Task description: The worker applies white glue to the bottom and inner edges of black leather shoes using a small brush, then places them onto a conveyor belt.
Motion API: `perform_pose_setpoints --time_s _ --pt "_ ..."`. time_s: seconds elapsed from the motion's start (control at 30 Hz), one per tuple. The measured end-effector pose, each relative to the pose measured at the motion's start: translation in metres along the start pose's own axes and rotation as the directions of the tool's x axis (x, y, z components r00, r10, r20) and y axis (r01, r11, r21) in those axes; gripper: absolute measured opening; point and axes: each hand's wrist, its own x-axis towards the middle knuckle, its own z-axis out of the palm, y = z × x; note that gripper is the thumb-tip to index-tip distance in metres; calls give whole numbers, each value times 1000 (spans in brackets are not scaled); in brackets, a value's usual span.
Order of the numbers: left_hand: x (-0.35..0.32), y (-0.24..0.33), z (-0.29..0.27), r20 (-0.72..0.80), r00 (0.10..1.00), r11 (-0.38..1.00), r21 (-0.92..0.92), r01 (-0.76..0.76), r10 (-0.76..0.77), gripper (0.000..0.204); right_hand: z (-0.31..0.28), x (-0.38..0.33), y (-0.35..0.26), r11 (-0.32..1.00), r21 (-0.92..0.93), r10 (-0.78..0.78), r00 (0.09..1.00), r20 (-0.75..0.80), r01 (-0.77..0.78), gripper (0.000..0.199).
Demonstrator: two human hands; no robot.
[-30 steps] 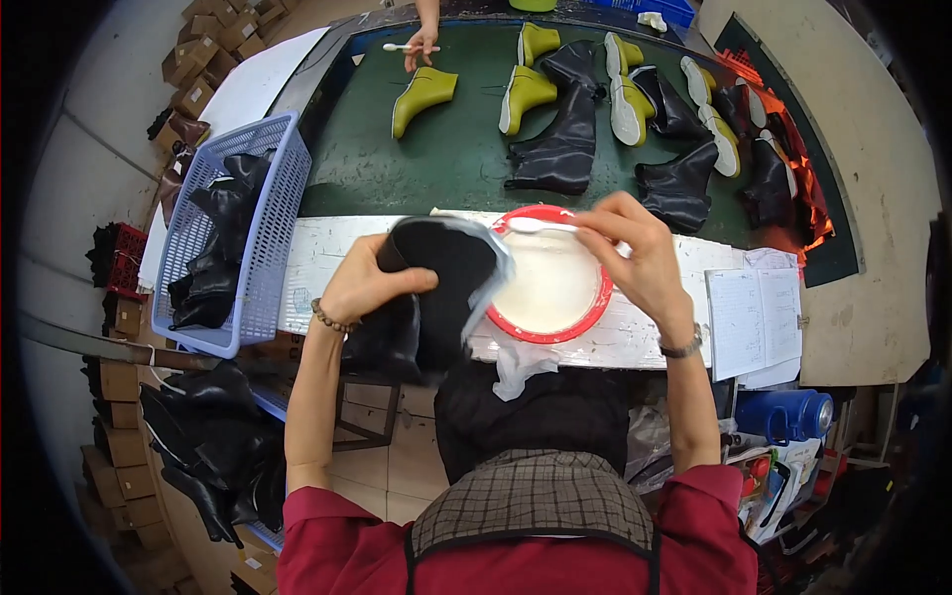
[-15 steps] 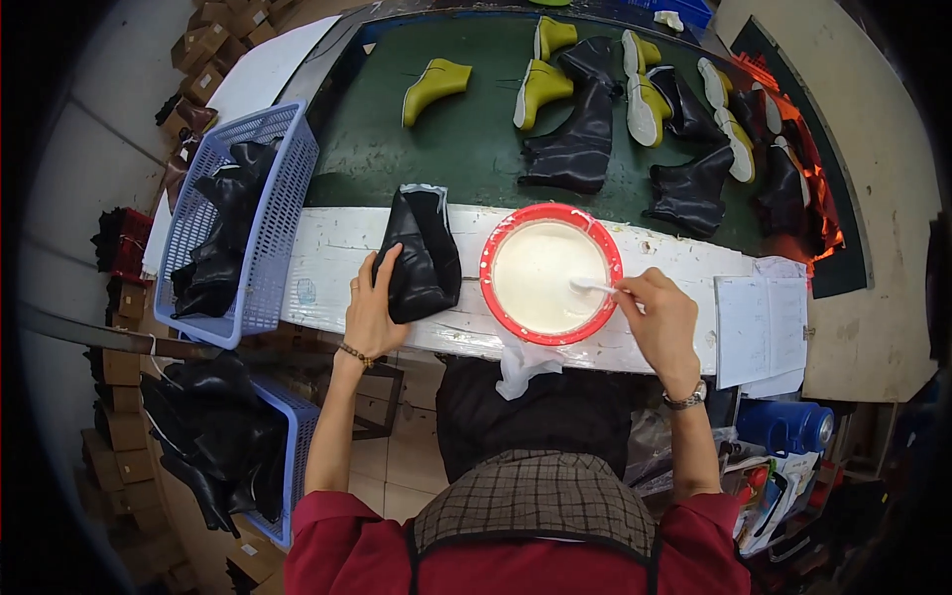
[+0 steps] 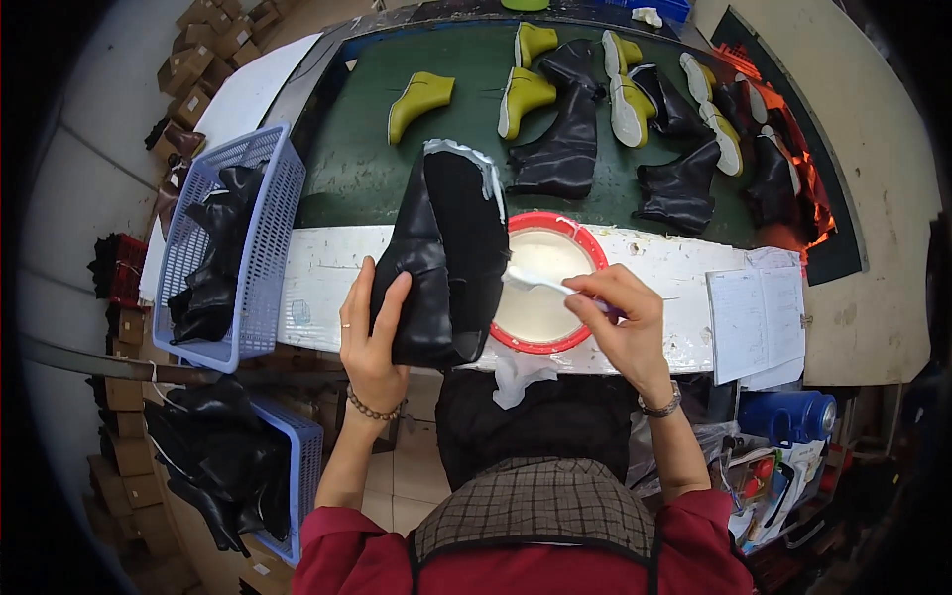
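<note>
My left hand (image 3: 375, 332) is closed round the left side of a black leather boot upper (image 3: 421, 268), raised in front of me. A white wet-looking coating lines its top edge, and the dark inner lining shows. Between the fingers of my right hand (image 3: 625, 322) is a small white-headed brush (image 3: 540, 282), its tip close to the upper's right edge. Whether the bristles touch the leather I cannot tell. Behind them stands a red-rimmed tub (image 3: 567, 345) of creamy white liquid (image 3: 550, 256), partly covered by the upper.
Yellow shoe lasts (image 3: 420, 102) and black boot uppers (image 3: 567, 139) lie on the green board (image 3: 362, 149). Blue baskets (image 3: 270, 268) of black uppers are at my left. Papers (image 3: 756, 322) lie on the white bench's right end; a white cloth (image 3: 521, 377) hangs off its front edge.
My left hand has lifted the boot upper off the bench toward me and to the right. My right hand has brought the brush out of the tub, leftward to the upper's edge.
</note>
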Motion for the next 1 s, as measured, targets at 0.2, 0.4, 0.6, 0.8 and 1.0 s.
perform_pose_setpoints --time_s 0.2,0.4,0.6,0.8,1.0 --pt "-3 15 -7 -77 994 986 -146 -84 74 53 -15 13 23 997 -75 -35 994 -100 28 16" --pt "8 21 -4 -144 984 979 -158 -127 104 51 -20 40 23 987 -61 -161 958 -239 150 18" --pt "33 29 17 -309 950 988 -128 -85 42 54 -5 6 1 985 33 -163 974 -157 170 23" --pt "39 12 39 -435 898 994 -44 -97 68 54 0 -12 -14 979 15 -203 976 -80 205 26" --pt "44 2 37 -396 901 985 62 -163 174 51 -5 -15 -33 978 -75 -193 980 44 196 21"
